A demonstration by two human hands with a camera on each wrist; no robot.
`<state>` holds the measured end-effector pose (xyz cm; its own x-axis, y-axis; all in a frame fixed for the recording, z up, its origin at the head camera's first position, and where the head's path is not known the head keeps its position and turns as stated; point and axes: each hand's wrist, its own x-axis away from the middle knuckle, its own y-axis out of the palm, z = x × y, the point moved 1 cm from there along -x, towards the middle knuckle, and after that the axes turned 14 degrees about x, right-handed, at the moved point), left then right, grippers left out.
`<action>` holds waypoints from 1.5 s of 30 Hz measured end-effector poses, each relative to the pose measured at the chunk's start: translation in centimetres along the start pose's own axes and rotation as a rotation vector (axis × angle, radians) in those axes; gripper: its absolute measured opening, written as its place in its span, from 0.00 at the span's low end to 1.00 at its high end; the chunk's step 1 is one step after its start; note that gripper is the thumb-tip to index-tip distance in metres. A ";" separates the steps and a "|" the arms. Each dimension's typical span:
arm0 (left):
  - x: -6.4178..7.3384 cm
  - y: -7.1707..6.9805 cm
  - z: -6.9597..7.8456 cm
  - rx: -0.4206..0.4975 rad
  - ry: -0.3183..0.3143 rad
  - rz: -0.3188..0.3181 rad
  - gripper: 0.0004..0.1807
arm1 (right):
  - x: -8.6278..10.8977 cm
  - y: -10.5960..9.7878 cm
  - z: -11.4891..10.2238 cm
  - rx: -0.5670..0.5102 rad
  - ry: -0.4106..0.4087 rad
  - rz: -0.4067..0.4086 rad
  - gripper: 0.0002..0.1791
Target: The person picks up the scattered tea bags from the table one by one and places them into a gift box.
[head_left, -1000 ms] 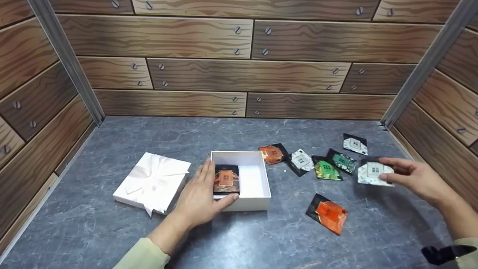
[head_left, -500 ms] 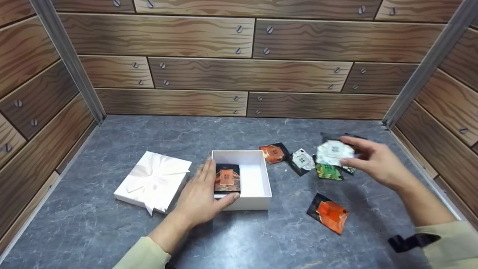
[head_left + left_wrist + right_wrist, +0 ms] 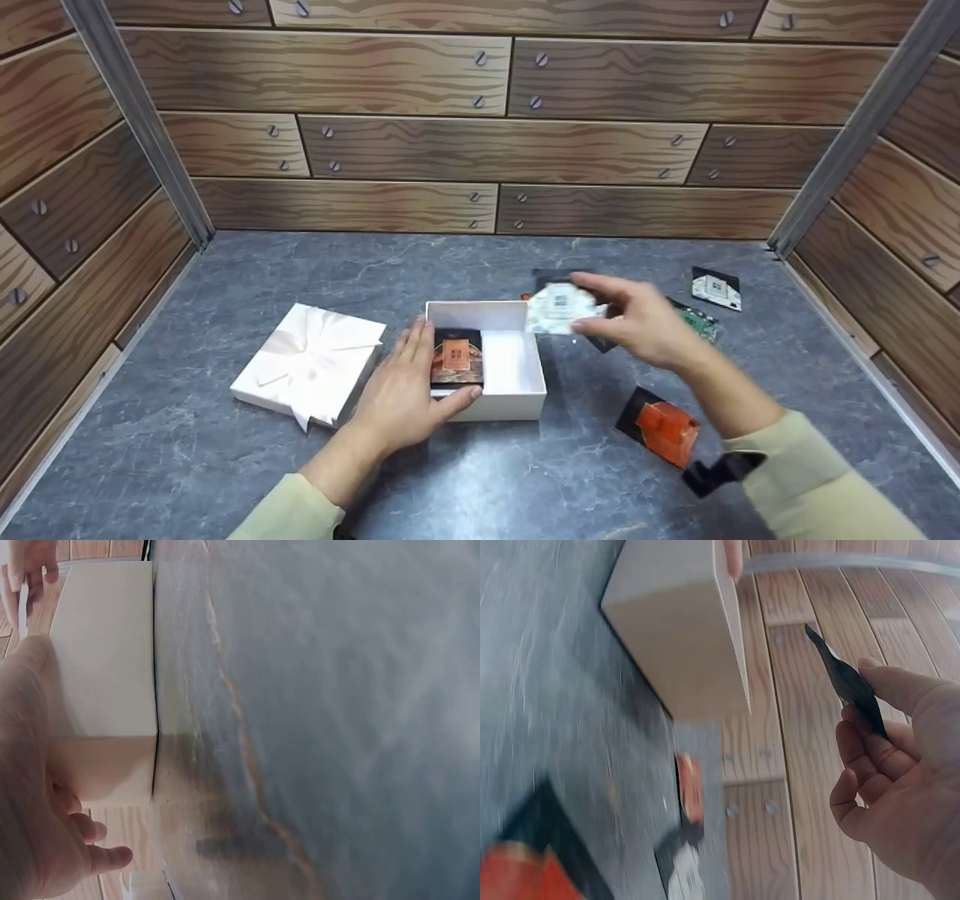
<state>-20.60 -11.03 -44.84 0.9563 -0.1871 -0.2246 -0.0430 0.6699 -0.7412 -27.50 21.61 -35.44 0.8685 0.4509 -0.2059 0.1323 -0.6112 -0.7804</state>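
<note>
A white open-topped box point(image 3: 499, 407) stands mid-table. Inside its left half lies a black sachet with an orange label point(image 3: 456, 358); white bottom shows on the right. My left hand point(image 3: 396, 391) rests against the box, fingers stretched along the left wall and thumb by the front rim. Above the box's right rim, my right hand point(image 3: 637, 319) pinches a white-and-black sachet point(image 3: 560, 306) between thumb and fingers. The right wrist view shows this sachet point(image 3: 847, 682) nearly edge-on, apart from the box.
Left of the box lies a white lid point(image 3: 307, 364) with a ribbon bow. An orange sachet point(image 3: 664, 429) lies front right, a white-and-black one point(image 3: 716, 289) back right. Between them, a green sachet point(image 3: 701, 322) and others are partly hidden by my right hand. Wood-patterned walls enclose the table.
My right hand has carried the white-and-black sachet leftward, from the right side of the table to the box's right rim. The left hand and the box have stayed in place.
</note>
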 end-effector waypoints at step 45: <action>0.0 0.0 0.0 0.012 0.019 0.013 0.65 | -7.2 12.1 -4.7 0.097 -0.117 -0.299 0.38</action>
<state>-20.56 -11.00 -44.87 0.9501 -0.1916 -0.2462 -0.0521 0.6807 -0.7307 -29.88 7.98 -40.61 0.7369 0.6757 -0.0216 0.3219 -0.3788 -0.8677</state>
